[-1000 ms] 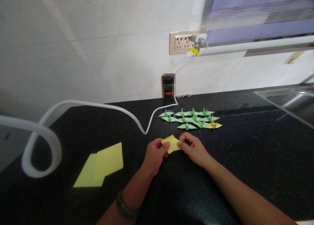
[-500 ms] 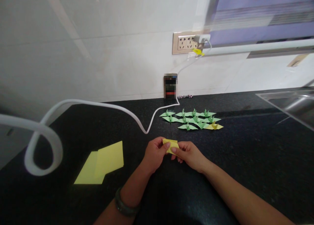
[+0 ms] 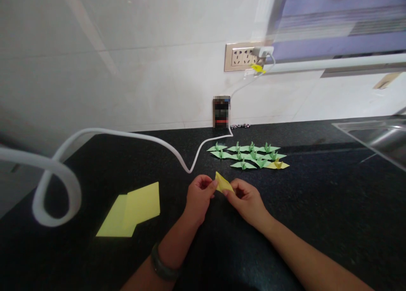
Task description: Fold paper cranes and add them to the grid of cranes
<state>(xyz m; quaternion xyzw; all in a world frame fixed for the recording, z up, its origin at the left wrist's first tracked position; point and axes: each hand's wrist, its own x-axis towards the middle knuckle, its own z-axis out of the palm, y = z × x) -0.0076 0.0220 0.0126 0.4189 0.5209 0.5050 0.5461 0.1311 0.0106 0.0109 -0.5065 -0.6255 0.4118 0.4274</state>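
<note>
A small folded piece of yellow paper (image 3: 223, 183) is held between my two hands above the dark counter. My left hand (image 3: 199, 198) pinches its left edge between thumb and fingers. On the right side, my right hand (image 3: 249, 200) grips the lower right corner with its thumb on top; the other fingers curl partly out of sight. Just beyond the hands, several green paper cranes (image 3: 243, 165) stand in rows, with one yellow paper crane (image 3: 279, 164) at the right end of the nearest row. Flat yellow paper sheets (image 3: 144, 204) lie overlapping to the left of my left arm.
A thick white cable (image 3: 152, 138) loops across the left of the counter (image 3: 317, 206). Against the wall leans a phone-like device (image 3: 221, 112), its face blurred. A wall socket (image 3: 242, 57) holds a white plug. At far right is a metal sink (image 3: 383, 138).
The folded yellow paper has turned in my hands, one corner now pointing up. My fingers have shifted their hold, and the right hand has opened slightly away from the left.
</note>
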